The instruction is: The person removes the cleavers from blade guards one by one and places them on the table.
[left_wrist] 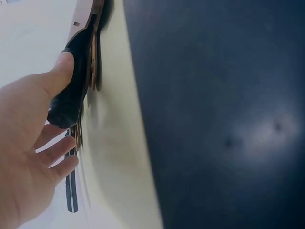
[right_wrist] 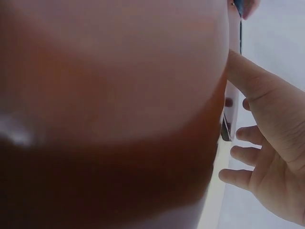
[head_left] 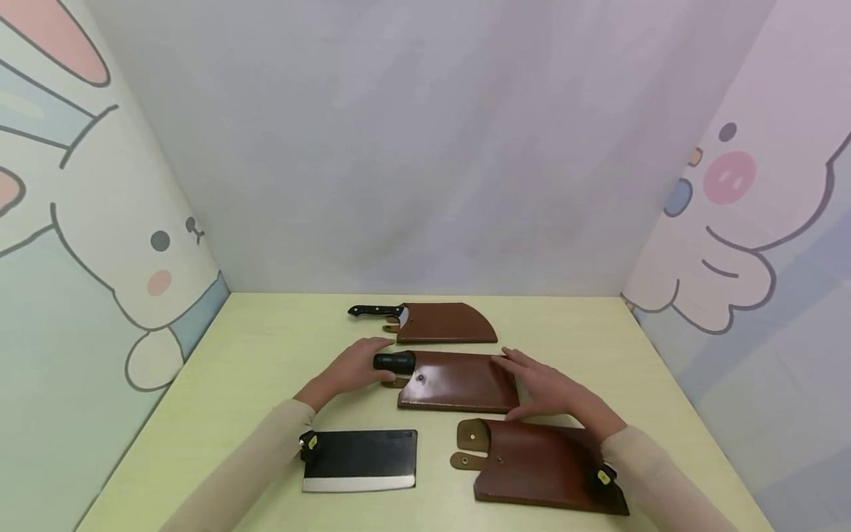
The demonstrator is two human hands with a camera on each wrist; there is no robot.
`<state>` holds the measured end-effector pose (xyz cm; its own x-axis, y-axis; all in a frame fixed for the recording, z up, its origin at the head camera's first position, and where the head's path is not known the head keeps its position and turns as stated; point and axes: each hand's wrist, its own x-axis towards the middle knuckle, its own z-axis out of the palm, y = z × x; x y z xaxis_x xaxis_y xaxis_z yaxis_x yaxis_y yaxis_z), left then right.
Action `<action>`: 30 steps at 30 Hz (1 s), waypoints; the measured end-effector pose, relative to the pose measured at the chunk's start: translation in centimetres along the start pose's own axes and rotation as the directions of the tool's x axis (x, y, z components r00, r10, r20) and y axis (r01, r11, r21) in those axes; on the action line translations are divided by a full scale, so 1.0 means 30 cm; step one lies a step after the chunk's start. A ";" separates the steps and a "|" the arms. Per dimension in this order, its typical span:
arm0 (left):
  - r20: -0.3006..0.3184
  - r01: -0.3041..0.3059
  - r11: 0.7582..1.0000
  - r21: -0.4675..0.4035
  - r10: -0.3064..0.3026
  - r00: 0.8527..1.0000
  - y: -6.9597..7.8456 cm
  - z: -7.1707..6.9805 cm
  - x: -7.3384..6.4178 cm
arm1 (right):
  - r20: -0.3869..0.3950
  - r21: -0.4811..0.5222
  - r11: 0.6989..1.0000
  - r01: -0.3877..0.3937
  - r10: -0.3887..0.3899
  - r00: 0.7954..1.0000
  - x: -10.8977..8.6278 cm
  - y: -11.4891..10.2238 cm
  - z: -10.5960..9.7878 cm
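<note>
In the middle of the table lies a cleaver whose black handle [head_left: 395, 362] points left and whose blade is hidden in a glossy brown leather sheath [head_left: 459, 380]. My left hand [head_left: 359, 366] is around the handle's end, thumb on the near side and fingers spread on the far side. In the left wrist view the thumb tip overlaps the handle [left_wrist: 71, 90], while the other fingers stay loosely bent beyond it. My right hand [head_left: 548, 388] is at the sheath's right end, fingers spread, fingertips at its far corner and thumb near its front corner.
Behind lies another knife with a riveted black handle [head_left: 375, 310] in a brown sheath [head_left: 445, 323]. A black cleaver blade [head_left: 362, 454] with a pale edge lies front left, partly under my left wrist. Front right, a larger brown sheath [head_left: 532, 462] with strap and flap lies under my right forearm.
</note>
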<state>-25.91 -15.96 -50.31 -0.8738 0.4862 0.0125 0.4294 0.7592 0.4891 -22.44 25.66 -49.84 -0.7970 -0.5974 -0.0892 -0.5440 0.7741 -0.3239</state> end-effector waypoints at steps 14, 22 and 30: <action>-0.005 -0.079 0.996 0.040 0.080 0.997 -0.021 0.037 0.022 | 0.054 -0.005 0.999 0.036 -0.035 0.998 0.047 -0.005 -0.002; -0.020 -0.070 0.997 0.040 0.071 0.997 -0.008 0.033 0.019 | 0.035 -0.011 0.998 0.057 -0.056 0.998 0.058 -0.009 -0.007; -0.012 -0.097 0.992 0.077 0.099 0.995 -0.003 0.031 0.016 | 0.005 -0.011 0.997 0.080 -0.080 0.997 0.064 -0.004 0.006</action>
<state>-26.16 -15.38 -51.16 -0.8297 0.5537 0.0708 0.5288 0.7391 0.4172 -23.85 24.39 -50.15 -0.7495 -0.6585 -0.0679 -0.6088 0.7259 -0.3201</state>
